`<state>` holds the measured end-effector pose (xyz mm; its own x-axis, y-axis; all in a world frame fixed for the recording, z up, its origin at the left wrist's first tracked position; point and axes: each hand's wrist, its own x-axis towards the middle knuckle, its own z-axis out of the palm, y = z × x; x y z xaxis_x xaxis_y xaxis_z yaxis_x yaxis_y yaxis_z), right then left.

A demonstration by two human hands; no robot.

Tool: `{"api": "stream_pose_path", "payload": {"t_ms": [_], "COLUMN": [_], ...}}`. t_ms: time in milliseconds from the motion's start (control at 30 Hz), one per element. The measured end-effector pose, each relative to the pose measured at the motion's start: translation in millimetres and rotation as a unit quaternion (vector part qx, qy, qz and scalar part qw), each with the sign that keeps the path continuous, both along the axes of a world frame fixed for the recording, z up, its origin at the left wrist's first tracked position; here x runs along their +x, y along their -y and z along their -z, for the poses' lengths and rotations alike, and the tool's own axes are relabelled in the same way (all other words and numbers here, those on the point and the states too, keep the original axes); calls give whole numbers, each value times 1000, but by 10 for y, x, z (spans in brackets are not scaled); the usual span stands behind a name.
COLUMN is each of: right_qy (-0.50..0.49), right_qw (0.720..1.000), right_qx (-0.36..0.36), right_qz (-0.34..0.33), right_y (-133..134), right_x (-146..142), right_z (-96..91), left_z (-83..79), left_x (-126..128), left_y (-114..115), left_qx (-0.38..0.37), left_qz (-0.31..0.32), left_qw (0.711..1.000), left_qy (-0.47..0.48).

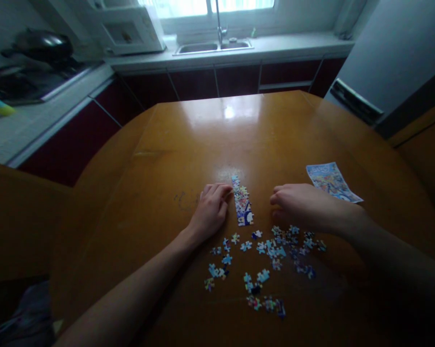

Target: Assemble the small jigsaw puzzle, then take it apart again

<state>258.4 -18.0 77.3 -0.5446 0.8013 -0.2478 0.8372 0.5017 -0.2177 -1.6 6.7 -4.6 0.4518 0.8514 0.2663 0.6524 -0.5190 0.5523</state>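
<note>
A narrow strip of joined jigsaw pieces (242, 200) lies upright in my view on the wooden table (188, 144). My left hand (212, 207) rests at the strip's left edge, its fingers bent and the fingertips touching or very near it. To the right of the strip, my right hand (291, 202) hovers over the table with its fingers curled together; whatever they may hold is hidden. Loose jigsaw pieces (271, 248) are scattered in front of both hands. Beyond my right wrist lies a printed picture sheet (329, 178), partly covered by the forearm.
A counter with a double sink (199, 48) runs along the far wall beneath a window. A white microwave (130, 31) stands to its left. At the far left a dark wok (42, 43) sits on the stove. A refrigerator (379, 53) is at the right.
</note>
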Motion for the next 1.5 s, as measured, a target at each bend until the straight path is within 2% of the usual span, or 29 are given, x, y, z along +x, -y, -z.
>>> {"api": "stream_pose_path", "payload": {"t_ms": [233, 467, 633, 967, 1233, 1500], "right_qy": [7, 6, 8, -17, -43, -67], "right_qw": [999, 995, 992, 993, 989, 985], "right_qx": [-6, 34, 43, 29, 86, 113], "right_qz": [32, 97, 116, 117, 112, 113], "right_y": [-137, -295, -316, -320, -332, -339], "right_x": [130, 445, 546, 566, 486, 457], "right_z": [-11, -54, -93, -160, -322, -363], "left_z": [2, 7, -11, -13, -34, -21], "left_x": [2, -3, -7, -16, -9, -6], "left_y": [2, 3, 7, 10, 14, 11], "left_qx": [1, -1, -5, -5, -10, -5], "left_qz": [-3, 0, 8, 10, 10, 10], "left_qw": [1000, 1000, 1000, 999, 999, 999], "left_qy": [-4, -10, -15, -33, -40, -31]}}
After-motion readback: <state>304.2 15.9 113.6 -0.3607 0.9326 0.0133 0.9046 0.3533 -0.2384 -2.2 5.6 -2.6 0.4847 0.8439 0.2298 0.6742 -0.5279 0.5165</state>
